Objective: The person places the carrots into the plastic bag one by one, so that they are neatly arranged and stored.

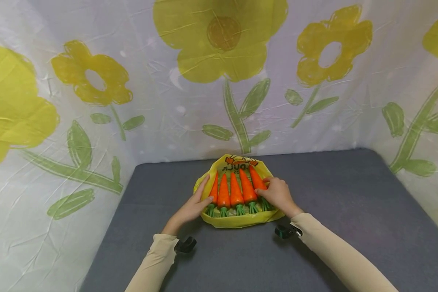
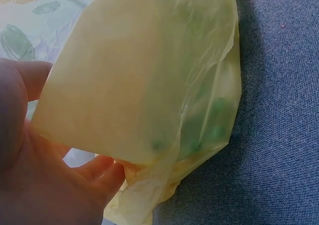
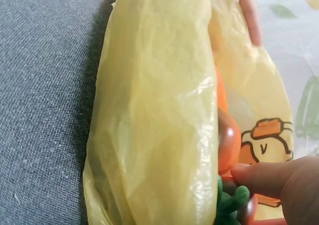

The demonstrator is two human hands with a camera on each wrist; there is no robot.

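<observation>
A yellow plastic bag (image 1: 237, 221) lies open on the grey surface, with a printed design on its far side. Several glossy orange toy carrots (image 1: 236, 192) sit side by side in it, green tops toward the person. My left hand (image 1: 190, 207) holds the bag's left edge between thumb and fingers; in the left wrist view the bag (image 2: 114, 85) hides part of those fingers. At the other side, my right hand (image 1: 277, 194) pinches the rightmost carrot (image 1: 257, 180) near its thick end. The right wrist view shows the thumb or finger touching that carrot beside its green top (image 3: 232, 202).
The grey cloth-covered table (image 1: 336, 194) extends on both sides of the bag. Behind it hangs a white curtain (image 1: 168, 121) printed with yellow flowers. Black cameras are strapped to both wrists.
</observation>
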